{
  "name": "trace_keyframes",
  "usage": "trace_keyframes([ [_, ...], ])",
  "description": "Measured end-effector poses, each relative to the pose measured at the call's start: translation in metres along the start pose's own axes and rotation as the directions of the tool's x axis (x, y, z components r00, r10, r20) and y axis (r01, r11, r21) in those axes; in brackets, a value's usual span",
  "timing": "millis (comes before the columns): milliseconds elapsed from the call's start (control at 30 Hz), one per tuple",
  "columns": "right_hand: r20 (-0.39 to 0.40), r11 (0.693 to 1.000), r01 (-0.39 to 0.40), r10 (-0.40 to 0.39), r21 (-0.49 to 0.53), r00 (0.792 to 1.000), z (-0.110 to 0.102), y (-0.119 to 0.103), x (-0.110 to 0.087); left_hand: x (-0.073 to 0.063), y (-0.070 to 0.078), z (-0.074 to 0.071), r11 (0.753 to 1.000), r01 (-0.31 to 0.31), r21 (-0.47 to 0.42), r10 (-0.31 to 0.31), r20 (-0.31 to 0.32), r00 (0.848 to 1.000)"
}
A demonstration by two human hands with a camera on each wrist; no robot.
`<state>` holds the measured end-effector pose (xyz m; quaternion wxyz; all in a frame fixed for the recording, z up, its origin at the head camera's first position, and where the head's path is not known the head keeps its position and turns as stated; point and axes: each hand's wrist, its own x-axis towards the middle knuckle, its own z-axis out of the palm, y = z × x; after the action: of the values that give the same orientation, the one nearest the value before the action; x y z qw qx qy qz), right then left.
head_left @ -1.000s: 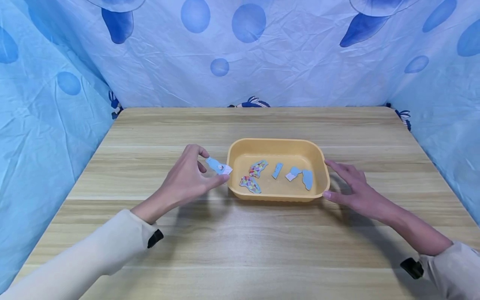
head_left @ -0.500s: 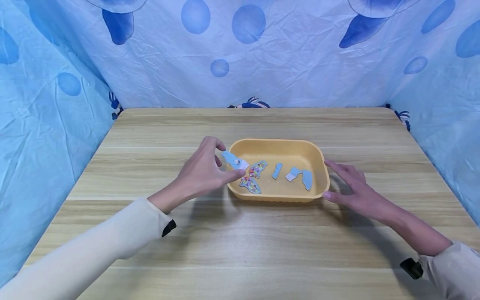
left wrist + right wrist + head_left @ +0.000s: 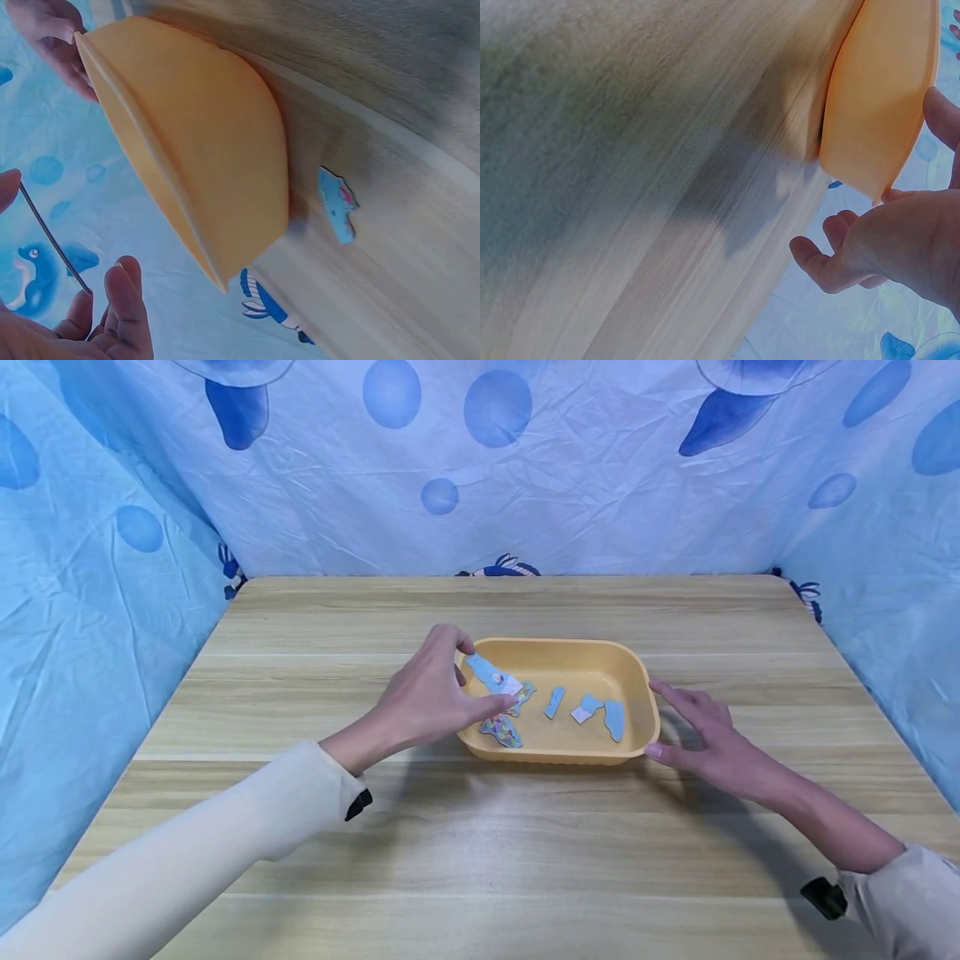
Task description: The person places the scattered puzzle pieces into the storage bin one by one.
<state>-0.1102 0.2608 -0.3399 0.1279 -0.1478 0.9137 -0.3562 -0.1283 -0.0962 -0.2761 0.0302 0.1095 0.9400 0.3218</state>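
My left hand (image 3: 431, 693) pinches a flat blue-and-white jigsaw puzzle piece (image 3: 491, 675) by its ends, between thumb and finger. It hovers over the left part of a yellow plastic tray (image 3: 555, 753). Seen edge-on in the left wrist view, the held piece (image 3: 54, 238) is a thin line. Inside the tray lie two multicoloured pieces (image 3: 502, 731), one partly covered by my thumb and the held piece. Several blue pieces (image 3: 614, 720) lie farther right. My right hand (image 3: 701, 735) touches the tray's right end with spread thumb and index finger; its other fingers (image 3: 810, 259) hang off the tray.
Another blue puzzle piece (image 3: 339, 206) lies on the table beside the tray in the left wrist view; my left hand hides it in the head view. The wooden table (image 3: 480, 860) is enclosed by a blue patterned cloth (image 3: 600, 510) at the back and sides.
My left hand has carried the held piece rightward, from beside the tray's left rim to over its inside. The right hand and the tray stay where they were.
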Motion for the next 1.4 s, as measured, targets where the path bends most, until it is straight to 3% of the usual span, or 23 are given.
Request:
trace_keyframes([
  [867,0.003,1.0,0.001,-0.001,0.01,1.0,0.0,0.001,0.0,0.028,0.026,0.025,0.998,-0.015,0.059,0.008,0.118,0.993],
  [1100,-0.004,1.0,0.012,-0.012,0.021,1.0,0.0,0.001,0.0,0.032,0.033,0.031,0.993,-0.015,0.119,-0.002,0.133,0.991],
  [1400,-0.011,1.0,0.019,-0.019,0.012,1.0,0.001,0.002,0.0,0.034,0.034,0.04,0.993,-0.012,0.122,-0.012,0.191,0.982],
])
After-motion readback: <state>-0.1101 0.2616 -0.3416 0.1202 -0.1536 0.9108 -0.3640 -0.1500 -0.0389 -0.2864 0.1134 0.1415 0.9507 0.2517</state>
